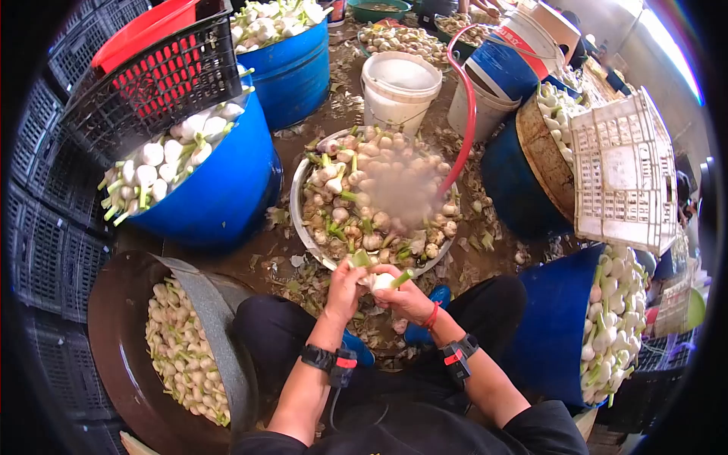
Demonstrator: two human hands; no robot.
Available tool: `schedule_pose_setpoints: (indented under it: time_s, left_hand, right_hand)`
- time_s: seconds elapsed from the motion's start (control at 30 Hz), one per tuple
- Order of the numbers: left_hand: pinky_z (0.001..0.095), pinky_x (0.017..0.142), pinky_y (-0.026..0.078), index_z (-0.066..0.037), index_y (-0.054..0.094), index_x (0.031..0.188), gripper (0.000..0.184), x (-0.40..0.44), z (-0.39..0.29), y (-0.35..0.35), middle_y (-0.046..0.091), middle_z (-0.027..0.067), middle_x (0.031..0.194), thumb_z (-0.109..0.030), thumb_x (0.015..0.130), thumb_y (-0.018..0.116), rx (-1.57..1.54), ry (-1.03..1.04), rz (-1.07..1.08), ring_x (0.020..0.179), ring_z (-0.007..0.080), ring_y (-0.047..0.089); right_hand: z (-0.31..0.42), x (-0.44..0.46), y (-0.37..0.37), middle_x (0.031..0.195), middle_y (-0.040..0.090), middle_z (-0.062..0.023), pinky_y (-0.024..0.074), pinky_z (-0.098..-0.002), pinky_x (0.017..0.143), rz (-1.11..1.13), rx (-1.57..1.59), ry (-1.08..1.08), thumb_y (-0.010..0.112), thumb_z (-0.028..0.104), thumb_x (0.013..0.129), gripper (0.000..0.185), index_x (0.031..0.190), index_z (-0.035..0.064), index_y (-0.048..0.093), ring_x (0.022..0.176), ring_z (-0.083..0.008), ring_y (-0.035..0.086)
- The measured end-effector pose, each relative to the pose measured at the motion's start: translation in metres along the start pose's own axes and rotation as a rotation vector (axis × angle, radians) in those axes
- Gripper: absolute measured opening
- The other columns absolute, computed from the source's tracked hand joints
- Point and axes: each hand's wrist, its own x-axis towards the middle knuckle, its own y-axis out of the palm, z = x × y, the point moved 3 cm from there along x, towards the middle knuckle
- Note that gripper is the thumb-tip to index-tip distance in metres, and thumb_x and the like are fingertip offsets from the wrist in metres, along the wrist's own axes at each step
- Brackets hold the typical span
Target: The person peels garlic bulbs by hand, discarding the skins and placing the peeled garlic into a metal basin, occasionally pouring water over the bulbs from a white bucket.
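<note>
Garlic (356,216) fills basin (296,205), left tub (235,182) and right tub (547,322); right hand (409,301) clasps a white, green-stemmed bulb (384,282); left hand (346,286), grip unclear.

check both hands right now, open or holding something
Left hand: closed, apparently pinching a green peel strip.
Right hand: closed, holding a garlic bulb.

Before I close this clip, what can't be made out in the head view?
All in the head view:
- Red hose: a hazy patch blurs its lower end.
- Garlic bulbs in the basin: the same patch smears some.
- Held garlic bulb: fingers of the right hand cover part.
- Left hand: its fingers hide whether it pinches bulb or peel.
- Black crates: dark lens border cuts them off.
</note>
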Motion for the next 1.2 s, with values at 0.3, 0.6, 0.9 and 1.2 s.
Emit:
schedule_pose_setpoints:
  time_s: [0.3, 0.6, 0.9, 1.2]
  left_hand:
    - [0.0194, 0.051, 0.037, -0.009, 0.044, 0.068, 0.021, 0.005, 0.023, -0.026, 0.048, -0.0046, 0.064, -0.001, 0.074, 0.063, 0.731, 0.261, -0.121, 0.057, 0.0025, 0.042]
    - [0.0252, 0.074, 0.045, -0.004, 0.046, 0.116, 0.042, -0.009, 0.021, 0.01, 0.058, 0.0065, 0.09, -0.007, 0.078, 0.064, 0.275, 0.104, 0.06, 0.089, 0.0121, 0.054]
    - [0.0315, 0.07, 0.045, -0.006, 0.062, 0.09, 0.021, -0.004, 0.065, -0.063, 0.063, 0.0075, 0.082, -0.023, 0.078, 0.06, 1.37, -0.318, 0.328, 0.075, 0.0164, 0.057]
    - [0.0554, 0.091, 0.031, -0.008, 0.052, 0.105, 0.026, 0.094, 0.066, -0.109, 0.055, 0.0142, 0.106, -0.013, 0.081, 0.043, 1.938, 0.113, -0.432, 0.107, 0.031, 0.046]
  right_hand:
    - [-0.009, 0.009, -0.019, 0.102, 0.057, -0.0036, 0.0431, -0.0227, 0.073, -0.366, 0.131, -0.26, 0.051, 0.022, 0.089, 0.029, 0.111, 0.0027, 0.052, 0.086, -0.0092, 0.053]
    - [-0.022, 0.018, -0.028, 0.09, 0.058, -0.0037, 0.0433, -0.0279, 0.077, -0.507, 0.326, -0.206, 0.035, 0.036, 0.094, 0.039, 0.103, 0.0027, 0.052, 0.081, -0.0133, 0.054]
    - [-0.012, 0.042, -0.011, 0.075, 0.06, -0.0047, 0.0471, -0.0283, 0.062, -0.776, 0.091, -0.252, 0.04, 0.027, 0.093, 0.025, 0.085, 0.0071, 0.054, 0.066, -0.0121, 0.057]
    - [0.023, 0.054, 0.156, 0.111, 0.045, -0.0101, 0.0382, -0.0287, 0.088, 0.16, -0.499, -0.373, 0.053, 0.022, 0.087, 0.045, 0.126, 0.0039, 0.039, 0.102, -0.0172, 0.046]
